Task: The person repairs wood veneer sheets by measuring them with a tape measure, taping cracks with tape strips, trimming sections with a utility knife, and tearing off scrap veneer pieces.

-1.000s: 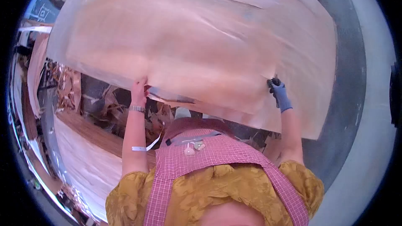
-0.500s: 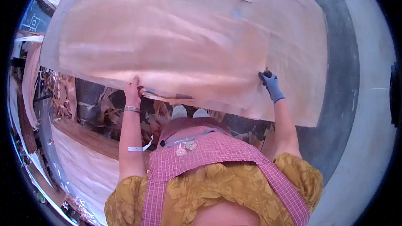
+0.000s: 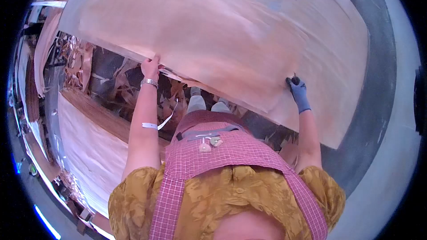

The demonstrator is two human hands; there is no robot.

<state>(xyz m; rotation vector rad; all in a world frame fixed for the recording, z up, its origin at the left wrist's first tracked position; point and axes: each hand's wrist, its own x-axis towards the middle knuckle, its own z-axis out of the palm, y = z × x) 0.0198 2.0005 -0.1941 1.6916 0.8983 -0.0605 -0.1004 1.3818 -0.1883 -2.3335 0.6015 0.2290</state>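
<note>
A wide, thin, pinkish-tan wood veneer sheet [image 3: 200,40] lies over a larger sheet on a stack before me. My left hand [image 3: 151,67], bare, has its thumb on top of the near edge and its fingers curled under it. Beside those fingers, a ragged strip [image 3: 180,78] runs along the edge, with something small and reddish-dark close by. My right hand [image 3: 299,92] wears a blue-grey glove with dark fingertips. Its fingers are pinched together at the sheet's right part, and a small dark tip pokes out past them; what it is I cannot make out.
Torn veneer scraps [image 3: 126,80] litter the floor between the stack and my feet. Another pale veneer stack [image 3: 91,138] stands at left. Grey floor [image 3: 373,62] runs along the right side. A white strip [image 3: 151,126] hangs from my left forearm.
My view has turned, so the sheets now slant down to the right. Both hands keep about the same places on the veneer, the left one still at the near edge.
</note>
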